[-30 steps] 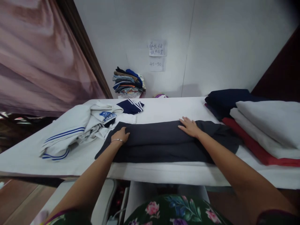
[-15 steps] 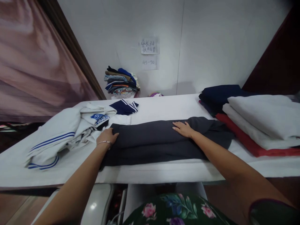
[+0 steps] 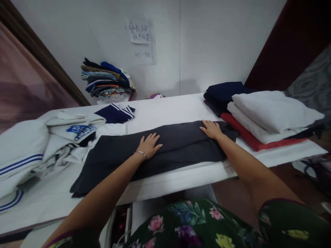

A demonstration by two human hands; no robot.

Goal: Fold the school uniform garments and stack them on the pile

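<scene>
In the head camera's view, two bare hands press on a long, folded length of dark grey cloth (image 3: 178,143) laid along the near edge of a white-covered table (image 3: 168,115). The left hand (image 3: 148,146), a thin silver-coloured bracelet (image 3: 141,154) at its wrist, lies palm down near the middle of the cloth, fingers spread. The right hand (image 3: 212,130) rests palm down toward the cloth's right end, close to its far side, its fingers slightly parted; neither hand pinches the fabric.

Toward the table's left end, a crumpled white garment with blue stripes and blue lettering (image 3: 26,137) lies in a heap, with a navy cloth banded in white stripes (image 3: 110,114) beside it near the far edge. Toward the right end, thick folded white cloth (image 3: 274,110) sits on a flat red cloth (image 3: 248,137), just beside the dark grey cloth. A folded navy pile (image 3: 224,91) stands behind them at the far edge.

Beyond that edge, a tall stack of multicoloured folded clothes (image 3: 106,81) rises before a pale wall (image 3: 212,41), where two handwritten paper sheets (image 3: 141,31) hang, the lower reading "45-50." The person wears a dark green floral garment (image 3: 186,220).
</scene>
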